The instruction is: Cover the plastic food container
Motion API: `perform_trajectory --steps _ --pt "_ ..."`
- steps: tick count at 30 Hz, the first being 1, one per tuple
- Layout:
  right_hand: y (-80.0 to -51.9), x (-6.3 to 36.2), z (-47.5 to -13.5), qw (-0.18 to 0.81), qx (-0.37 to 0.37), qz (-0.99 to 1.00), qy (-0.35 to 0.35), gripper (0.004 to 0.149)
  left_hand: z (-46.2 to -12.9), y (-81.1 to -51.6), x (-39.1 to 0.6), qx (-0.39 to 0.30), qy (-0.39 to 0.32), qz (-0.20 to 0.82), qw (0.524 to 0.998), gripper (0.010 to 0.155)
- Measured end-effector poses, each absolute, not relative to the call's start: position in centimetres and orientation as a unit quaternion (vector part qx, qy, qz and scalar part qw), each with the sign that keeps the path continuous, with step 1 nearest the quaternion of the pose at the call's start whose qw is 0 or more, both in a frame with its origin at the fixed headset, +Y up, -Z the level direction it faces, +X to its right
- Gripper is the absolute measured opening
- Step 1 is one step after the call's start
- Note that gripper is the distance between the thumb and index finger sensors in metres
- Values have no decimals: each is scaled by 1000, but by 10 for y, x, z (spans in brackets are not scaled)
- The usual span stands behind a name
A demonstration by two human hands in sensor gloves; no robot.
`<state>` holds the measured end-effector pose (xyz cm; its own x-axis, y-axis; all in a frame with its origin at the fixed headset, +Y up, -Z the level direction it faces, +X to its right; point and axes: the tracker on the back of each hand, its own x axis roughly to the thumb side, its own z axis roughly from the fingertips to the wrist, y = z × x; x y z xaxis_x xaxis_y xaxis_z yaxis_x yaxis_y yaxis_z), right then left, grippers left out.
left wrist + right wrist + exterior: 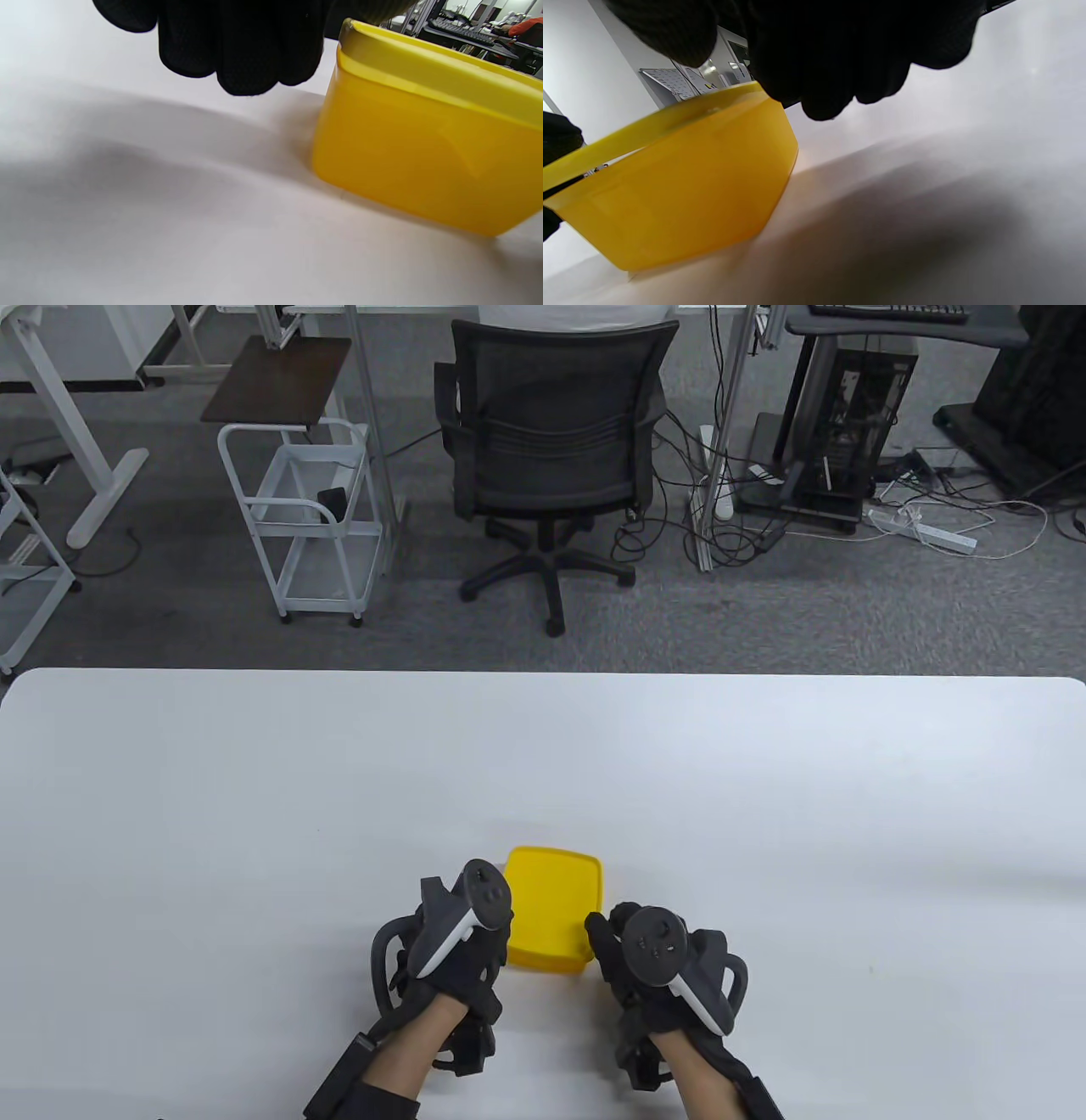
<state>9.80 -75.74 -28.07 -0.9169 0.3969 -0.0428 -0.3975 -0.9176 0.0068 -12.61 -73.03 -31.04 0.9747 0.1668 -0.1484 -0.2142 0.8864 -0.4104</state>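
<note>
Container (551,929), yellow, lid (553,878) on, near desk (254,814) front edge, about midway along. Left hand (450,959) and right hand (653,967) flanking it, fingers curled down; contact with lid or walls: cannot tell.

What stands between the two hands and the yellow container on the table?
Nothing visible does. The left hand and right hand flank the yellow container, whose lid is already on top; only bare white table lies around it.
</note>
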Motion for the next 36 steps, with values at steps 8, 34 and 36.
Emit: perform_trajectory --steps 8,34,36 --pt "-765 93 -283 238 -22 970 43 43 -316 -738 -128 -256 47 156 953 44" --pt "-756 83 -281 90 27 995 -18 58 -299 -738 -143 -213 3 99 972 60" --pt "-748 93 -279 84 28 995 -53 61 -295 -725 -150 -188 -2 96 978 62"
